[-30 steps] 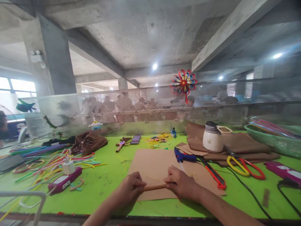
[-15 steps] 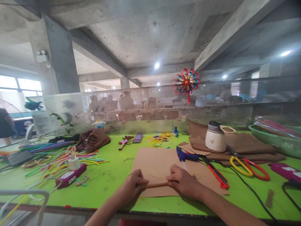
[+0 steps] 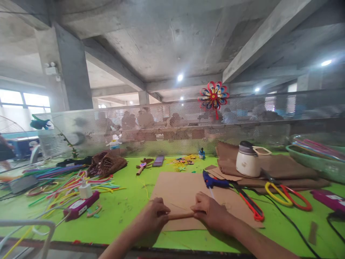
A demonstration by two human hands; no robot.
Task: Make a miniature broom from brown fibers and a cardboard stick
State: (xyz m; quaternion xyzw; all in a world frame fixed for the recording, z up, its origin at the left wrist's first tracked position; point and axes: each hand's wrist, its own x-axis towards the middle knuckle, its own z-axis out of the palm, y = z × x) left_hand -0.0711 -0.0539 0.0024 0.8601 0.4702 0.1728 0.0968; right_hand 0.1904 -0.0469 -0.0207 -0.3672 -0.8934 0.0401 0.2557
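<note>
A thin brown roll, which looks like rolled paper or felt, lies level between my two hands. My left hand pinches its left end, and my right hand pinches the right end with thumb and fingers. Beneath both hands lies a flat tan sheet on the green table. A blue glue gun rests on the sheet's right part, just beyond my right hand. Beside it is a red and black utility knife.
Scissors, folded brown cloth and a cream jar stand at right. A purple power strip and colourful pipe cleaners lie left. A perforated partition with a red pinwheel-like flower closes the back.
Both hands keep hold of the brown roll in nearly the same place. The whole view has shifted slightly, with the table sitting a little lower in it.
</note>
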